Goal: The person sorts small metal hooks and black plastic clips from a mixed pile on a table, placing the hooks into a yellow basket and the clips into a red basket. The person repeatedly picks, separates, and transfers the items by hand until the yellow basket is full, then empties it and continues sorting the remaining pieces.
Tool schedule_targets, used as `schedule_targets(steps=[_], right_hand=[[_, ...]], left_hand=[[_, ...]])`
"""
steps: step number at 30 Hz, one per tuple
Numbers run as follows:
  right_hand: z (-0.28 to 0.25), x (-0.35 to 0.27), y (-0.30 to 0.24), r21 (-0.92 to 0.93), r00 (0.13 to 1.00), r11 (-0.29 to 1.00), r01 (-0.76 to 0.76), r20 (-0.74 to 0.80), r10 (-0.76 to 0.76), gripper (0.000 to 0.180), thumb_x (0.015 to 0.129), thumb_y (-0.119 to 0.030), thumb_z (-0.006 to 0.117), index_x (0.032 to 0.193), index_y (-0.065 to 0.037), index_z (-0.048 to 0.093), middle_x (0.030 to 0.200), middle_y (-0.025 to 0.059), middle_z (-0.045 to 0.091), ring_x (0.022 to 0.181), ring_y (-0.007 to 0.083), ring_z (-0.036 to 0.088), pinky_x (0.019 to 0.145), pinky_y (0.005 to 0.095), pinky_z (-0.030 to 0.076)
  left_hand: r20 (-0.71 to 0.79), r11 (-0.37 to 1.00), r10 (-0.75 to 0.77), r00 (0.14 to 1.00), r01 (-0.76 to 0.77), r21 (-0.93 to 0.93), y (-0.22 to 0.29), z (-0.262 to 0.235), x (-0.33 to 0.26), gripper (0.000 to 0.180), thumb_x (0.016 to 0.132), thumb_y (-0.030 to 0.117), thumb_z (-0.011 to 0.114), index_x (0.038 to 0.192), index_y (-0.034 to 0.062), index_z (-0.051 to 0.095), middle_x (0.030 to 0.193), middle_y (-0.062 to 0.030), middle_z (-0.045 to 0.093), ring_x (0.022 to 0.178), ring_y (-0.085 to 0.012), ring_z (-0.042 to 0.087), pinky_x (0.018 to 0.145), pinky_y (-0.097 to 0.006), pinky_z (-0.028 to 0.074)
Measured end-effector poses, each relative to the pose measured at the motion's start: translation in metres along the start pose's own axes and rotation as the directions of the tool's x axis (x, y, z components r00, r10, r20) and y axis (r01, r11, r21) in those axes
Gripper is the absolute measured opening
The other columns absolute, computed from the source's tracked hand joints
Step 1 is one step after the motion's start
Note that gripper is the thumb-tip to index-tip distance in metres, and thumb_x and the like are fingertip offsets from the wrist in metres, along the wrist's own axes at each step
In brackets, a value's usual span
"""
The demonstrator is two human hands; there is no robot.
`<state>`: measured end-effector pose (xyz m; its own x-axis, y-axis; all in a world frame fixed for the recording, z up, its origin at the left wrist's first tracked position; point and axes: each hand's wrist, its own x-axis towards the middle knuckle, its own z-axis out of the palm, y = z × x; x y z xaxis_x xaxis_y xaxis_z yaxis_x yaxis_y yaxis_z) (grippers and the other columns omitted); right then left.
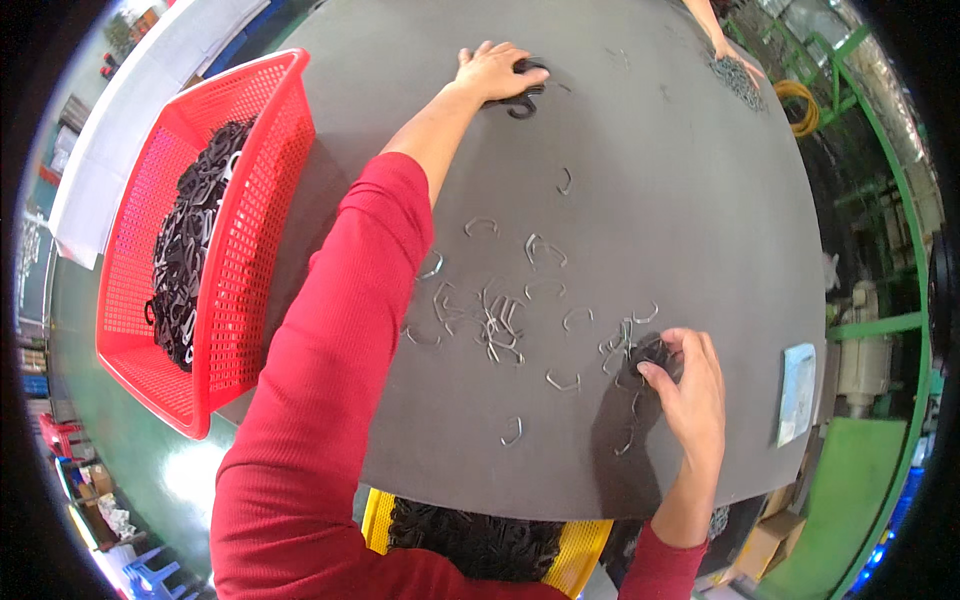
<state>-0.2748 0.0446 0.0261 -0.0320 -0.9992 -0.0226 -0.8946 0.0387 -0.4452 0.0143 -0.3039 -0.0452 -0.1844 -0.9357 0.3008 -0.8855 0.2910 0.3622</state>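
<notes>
My left hand [492,74] reaches to the far part of the grey table, its fingers curled over black hooked plastic pieces [521,104]. How many pieces lie under the palm is hidden. At the right, nearer to me, my right hand [697,385] grips a dark plastic piece [655,354] between thumb and fingers; its full shape is covered. Beside it lies a small cluster of bent metal wire clips [618,340]. A larger heap of similar wire clips [497,322] sits mid-table between my arms, with several loose ones scattered around it.
A red plastic basket [253,215] holding many black pieces stands at the left. Below the near table edge is a yellow container [582,555] of black parts. Another person's hand [735,55] touches a pile of metal pieces [737,82] at the far right. A pale blue packet [796,393] lies at the right edge.
</notes>
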Motion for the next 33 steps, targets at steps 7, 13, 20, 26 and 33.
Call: schedule_targets(steps=[7,13,20,26,33], right_hand=[[0.0,-0.014,0.011,0.081,0.999,0.996,0.032,0.015,-0.033,0.035,0.071,-0.008,0.072,0.102,-0.006,0.057,0.087,0.0082,0.057,0.084,0.0234,0.057,0.075,0.0368,0.046],[-0.034,-0.015,0.033,0.752,0.979,0.637,-0.17,0.201,0.024,0.023,0.073,-0.007,0.073,0.093,-0.003,0.062,0.074,-0.0033,0.053,0.071,0.0072,0.053,0.066,0.0221,0.045],[-0.043,-0.005,0.068,0.898,0.964,0.353,-0.262,0.229,0.132,0.017,0.088,-0.017,0.061,0.101,-0.006,0.063,0.08,-0.0033,0.057,0.074,0.0063,0.054,0.064,0.0206,0.045],[0.018,0.065,0.012,0.62,0.961,0.76,-0.195,0.275,0.023,0.041,0.079,-0.04,0.068,0.099,-0.004,0.061,0.096,0.007,0.065,0.088,0.0151,0.061,0.072,0.028,0.047],[0.035,0.098,-0.045,-0.073,0.969,0.997,-0.005,0.245,0.023,0.061,0.06,-0.039,0.084,0.105,-0.006,0.059,0.103,0.0112,0.064,0.102,0.0253,0.06,0.084,0.0379,0.047]], left_hand=[[0.065,0.804,0.519,0.853,-0.461,-0.376,0.101,-0.006,-0.117,0.041,0.079,0.028,0.066,0.113,0.0057,0.058,0.117,-0.0131,0.058,0.111,-0.0311,0.053,0.096,-0.037,0.041],[0.206,0.831,0.438,0.875,-0.307,-0.463,0.149,-0.07,-0.194,0.029,0.078,0.015,0.066,0.103,0.0021,0.06,0.102,-0.01,0.064,0.101,-0.0239,0.059,0.092,-0.034,0.044],[0.476,-0.122,0.161,0.865,0.496,-0.86,0.102,-0.113,-0.207,0.022,0.089,0.013,0.051,0.106,0.0004,0.055,0.107,-0.0077,0.057,0.095,-0.0224,0.06,0.082,-0.033,0.05],[0.528,0.798,-0.068,0.847,0.364,-0.481,0.152,-0.105,-0.23,0.051,0.074,0.045,0.068,0.101,0.0026,0.057,0.078,-0.0078,0.063,0.075,-0.0214,0.062,0.071,-0.034,0.05],[0.243,0.98,0.161,0.957,-0.126,-0.155,0.168,-0.076,-0.264,0.047,0.068,0.035,0.075,0.101,0.0063,0.058,0.086,-0.0158,0.066,0.084,-0.0306,0.065,0.072,-0.041,0.049]])
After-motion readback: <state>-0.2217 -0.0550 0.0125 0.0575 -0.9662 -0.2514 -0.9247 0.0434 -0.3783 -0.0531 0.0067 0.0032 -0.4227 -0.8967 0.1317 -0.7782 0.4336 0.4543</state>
